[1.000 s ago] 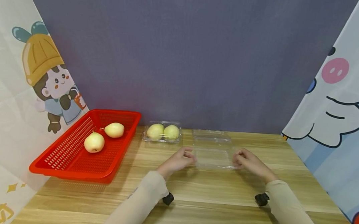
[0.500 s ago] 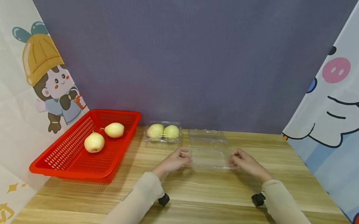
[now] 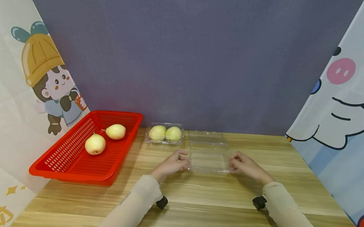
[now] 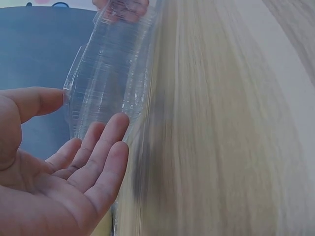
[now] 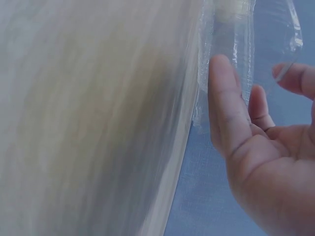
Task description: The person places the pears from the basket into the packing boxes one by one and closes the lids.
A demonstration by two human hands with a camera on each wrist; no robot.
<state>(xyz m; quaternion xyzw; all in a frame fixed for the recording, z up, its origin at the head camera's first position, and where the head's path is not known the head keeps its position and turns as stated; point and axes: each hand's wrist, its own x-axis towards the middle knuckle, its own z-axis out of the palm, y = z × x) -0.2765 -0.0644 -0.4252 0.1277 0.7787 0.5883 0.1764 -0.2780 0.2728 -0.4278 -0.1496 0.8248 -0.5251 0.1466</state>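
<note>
**Clear container edged leftward between two hands**

Over the last second the clear container [image 3: 208,161] has been shifted slightly to the left, with the left hand [image 3: 173,162] and the right hand [image 3: 243,166] carried along at its two ends. Each grip is judged to be grasping the container lightly: a thumb is set at its rim and the fingers are laid along its side. It is seen low over the worktop [image 3: 205,206], to the right of the filled box [image 3: 163,142]; whether it is fully rested there cannot be told. The lid half [image 3: 207,137], laid back behind, has been moved with it.

The filled box and the two pears [image 3: 95,144] in the red basket [image 3: 113,173] have been left undisturbed. For the work in hand, only the container's position is judged to have been adjusted: no fruit is seen in it, and it is not closed.
</note>
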